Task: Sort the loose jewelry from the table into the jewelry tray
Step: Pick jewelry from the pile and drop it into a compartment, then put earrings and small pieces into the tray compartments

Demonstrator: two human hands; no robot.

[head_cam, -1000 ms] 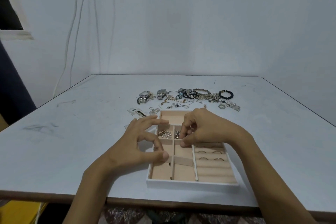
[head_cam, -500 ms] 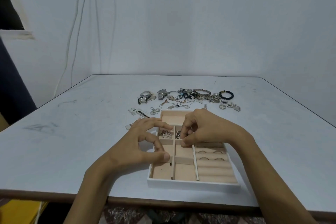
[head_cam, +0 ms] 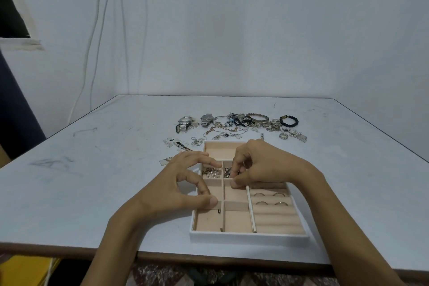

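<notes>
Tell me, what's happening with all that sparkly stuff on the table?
A person is sorting jewelry into a white tray with beige padded compartments. The right hand has its fingertips curled down into a small compartment holding little metal pieces; whether it pinches one is hard to tell. The left hand is open at the tray's left side. Four thin rings sit in the ring rolls, and small pearl pieces lie in another compartment. A pile of loose watches, bracelets and chains waits on the grey table behind the tray.
</notes>
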